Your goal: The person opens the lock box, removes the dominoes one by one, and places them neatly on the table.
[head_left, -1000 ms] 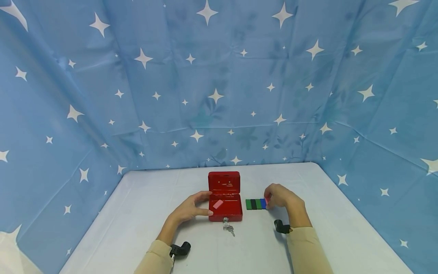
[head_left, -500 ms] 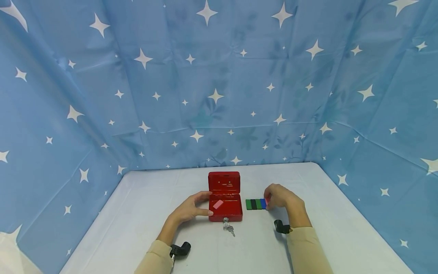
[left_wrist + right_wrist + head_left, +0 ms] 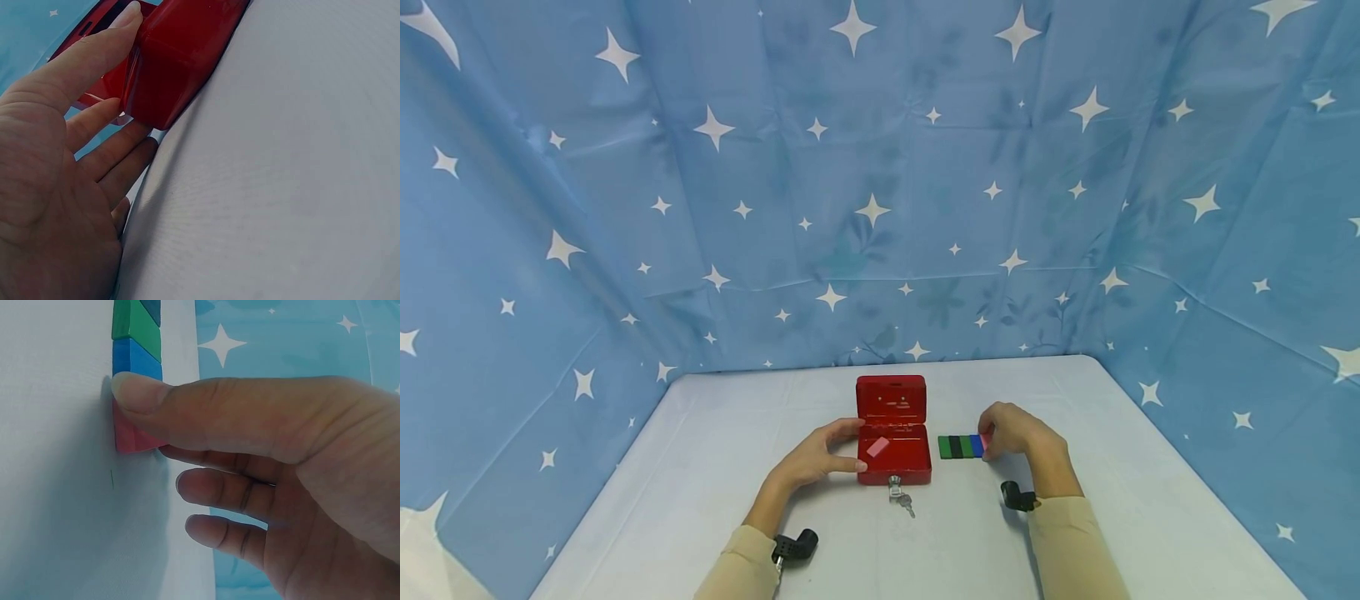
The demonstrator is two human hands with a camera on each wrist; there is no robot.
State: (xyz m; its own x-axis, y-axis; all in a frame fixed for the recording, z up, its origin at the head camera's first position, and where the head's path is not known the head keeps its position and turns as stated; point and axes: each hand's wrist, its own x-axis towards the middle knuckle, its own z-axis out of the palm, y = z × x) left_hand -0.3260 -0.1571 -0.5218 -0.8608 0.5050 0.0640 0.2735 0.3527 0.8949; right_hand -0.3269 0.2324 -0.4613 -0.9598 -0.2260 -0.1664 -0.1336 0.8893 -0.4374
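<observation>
A small red metal cash box (image 3: 907, 457) stands on the table with its lid (image 3: 891, 400) raised. One pink block (image 3: 877, 447) lies inside it, slanted. My left hand (image 3: 818, 452) spans the box's left side, thumb at the front corner and fingers at the back; in the left wrist view the thumb lies over the red rim. To the right, my right hand (image 3: 1015, 429) pinches a pink block (image 3: 128, 434) at the right end of a row. That row holds a blue block (image 3: 134, 357), a green block (image 3: 132, 320) and darker ones, side by side.
A lock (image 3: 894, 483) at the box's front holds a key, and keys (image 3: 906, 502) hang from it onto the white table (image 3: 970, 542). Blue star-patterned cloth (image 3: 880, 208) rises behind and at both sides. Both wrists wear black camera mounts.
</observation>
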